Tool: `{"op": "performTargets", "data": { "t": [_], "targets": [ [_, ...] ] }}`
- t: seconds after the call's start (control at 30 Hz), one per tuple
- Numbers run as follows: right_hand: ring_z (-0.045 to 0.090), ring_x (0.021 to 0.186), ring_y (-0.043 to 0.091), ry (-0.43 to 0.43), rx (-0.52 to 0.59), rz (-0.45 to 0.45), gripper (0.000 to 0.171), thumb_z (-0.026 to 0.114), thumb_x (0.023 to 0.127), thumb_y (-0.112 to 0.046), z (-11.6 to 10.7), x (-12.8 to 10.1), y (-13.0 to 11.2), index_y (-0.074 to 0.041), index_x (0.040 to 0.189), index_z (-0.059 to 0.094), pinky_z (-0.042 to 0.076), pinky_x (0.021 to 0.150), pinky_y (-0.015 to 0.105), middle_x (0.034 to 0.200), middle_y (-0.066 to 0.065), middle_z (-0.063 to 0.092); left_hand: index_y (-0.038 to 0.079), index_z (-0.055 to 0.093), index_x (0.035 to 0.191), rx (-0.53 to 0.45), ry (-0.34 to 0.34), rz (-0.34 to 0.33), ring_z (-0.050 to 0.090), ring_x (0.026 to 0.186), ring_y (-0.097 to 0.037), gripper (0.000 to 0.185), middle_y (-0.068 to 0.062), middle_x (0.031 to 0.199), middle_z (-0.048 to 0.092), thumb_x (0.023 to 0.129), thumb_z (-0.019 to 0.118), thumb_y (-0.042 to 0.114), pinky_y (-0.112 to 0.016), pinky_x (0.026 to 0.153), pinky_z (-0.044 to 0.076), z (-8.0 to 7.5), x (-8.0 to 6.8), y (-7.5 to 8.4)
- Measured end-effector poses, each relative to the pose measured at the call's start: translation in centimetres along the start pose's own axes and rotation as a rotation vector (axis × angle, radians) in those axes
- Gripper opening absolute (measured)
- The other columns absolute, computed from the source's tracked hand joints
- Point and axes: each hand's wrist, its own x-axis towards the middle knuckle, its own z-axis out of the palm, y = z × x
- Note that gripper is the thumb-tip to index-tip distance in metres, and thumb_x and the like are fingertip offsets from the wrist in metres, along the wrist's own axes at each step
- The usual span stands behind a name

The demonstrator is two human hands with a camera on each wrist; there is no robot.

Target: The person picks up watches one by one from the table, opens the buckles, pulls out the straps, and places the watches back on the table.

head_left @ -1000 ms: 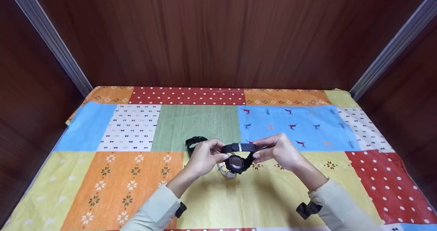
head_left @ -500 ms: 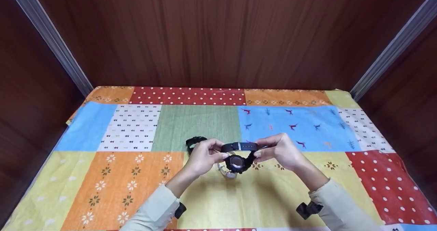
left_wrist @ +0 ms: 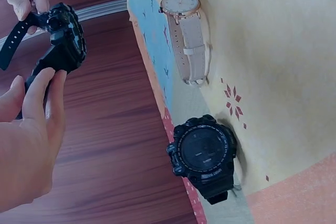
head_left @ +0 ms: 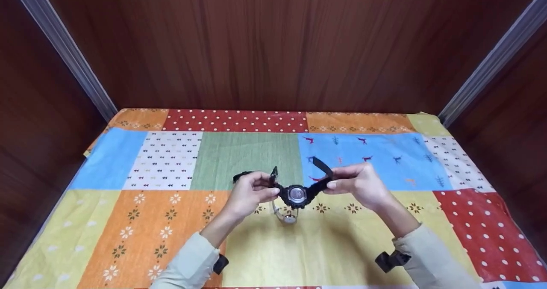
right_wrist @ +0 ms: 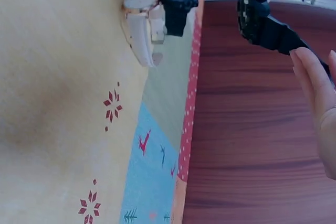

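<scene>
A black wristwatch (head_left: 297,195) with a round dial hangs in the air between both hands, its strap unfastened and the two ends apart. My left hand (head_left: 247,197) pinches the buckle half of the strap between thumb and fingers. On the other side, my right hand (head_left: 360,186) pinches the longer, holed half, whose free end sticks up past the fingers. In the left wrist view, this black watch (left_wrist: 68,38) shows from its side. Below the held watch, a wristwatch with a pale strap (left_wrist: 191,40) stands on the cloth.
A second black watch (left_wrist: 203,150) sits on the cloth, partly hidden behind the left hand in the head view. The patchwork tablecloth (head_left: 171,220) covers the table. Dark wood-grain panels (head_left: 273,45) rise behind it and at both sides.
The black watch's strap, a closed loop earlier, has come undone and its ends have spread apart. Both hands have moved slightly away from each other, still holding it.
</scene>
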Motion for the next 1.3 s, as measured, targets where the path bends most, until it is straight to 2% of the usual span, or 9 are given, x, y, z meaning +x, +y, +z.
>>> {"op": "performTargets", "data": {
  "t": [0.2,0.4,0.67,0.8,1.13,1.3],
  "targets": [
    [0.066,0.08,0.03,0.017,-0.023,0.037,0.03,0.061,0.077,0.015,0.0,0.0,0.0,0.023,0.105,0.054,0.05,0.078,0.041,0.094,0.025,0.064,-0.016,0.052,0.102,-0.01,-0.005,-0.009,0.063,0.079,-0.019,0.026,-0.019,0.091,0.061,0.078,0.062,-0.011,-0.032,0.074,0.053,0.1,0.0,-0.1],
    [0.066,0.081,0.032,0.016,-0.039,0.048,0.028,0.062,0.078,0.012,-0.1,0.2,0.2,0.019,0.105,0.057,0.05,0.078,0.042,0.096,0.026,0.063,-0.017,0.052,0.102,-0.006,-0.012,0.005,0.063,0.079,-0.02,0.027,-0.019,0.091,0.062,0.079,0.063,-0.009,-0.033,0.074,0.053,0.2,0.1,-0.1],
    [0.065,0.085,0.029,-0.009,-0.132,0.045,0.033,0.066,0.079,0.004,-0.1,0.4,0.5,0.019,0.107,0.056,0.05,0.078,0.042,0.099,0.027,0.063,-0.016,0.055,0.101,-0.014,-0.005,0.0,0.062,0.078,-0.018,0.024,-0.016,0.09,0.062,0.08,0.063,-0.007,-0.033,0.074,0.053,0.6,-0.1,0.1],
    [0.065,0.086,0.029,-0.016,-0.125,0.048,0.033,0.066,0.079,0.004,0.0,0.5,0.6,0.018,0.107,0.056,0.05,0.078,0.042,0.099,0.03,0.061,-0.016,0.055,0.104,-0.01,-0.001,-0.011,0.062,0.079,-0.018,0.026,-0.017,0.091,0.062,0.081,0.063,-0.006,-0.032,0.074,0.052,0.8,0.0,0.2],
    [0.065,0.08,0.026,-0.028,-0.144,0.062,0.041,0.068,0.078,0.001,0.2,0.4,0.8,0.023,0.108,0.051,0.051,0.077,0.041,0.093,0.025,0.064,-0.017,0.053,0.106,-0.023,-0.01,-0.025,0.061,0.079,-0.017,0.029,-0.017,0.093,0.062,0.081,0.063,-0.005,-0.033,0.074,0.052,1.1,0.1,0.2],
    [0.065,0.081,0.025,-0.05,-0.155,0.062,0.038,0.07,0.076,0.001,0.1,0.4,1.0,0.019,0.106,0.056,0.051,0.078,0.041,0.093,0.023,0.064,-0.016,0.052,0.108,-0.026,-0.01,-0.03,0.062,0.079,-0.017,0.03,-0.017,0.094,0.062,0.082,0.063,-0.004,-0.033,0.073,0.053,1.2,0.1,0.2]
  ]
}}
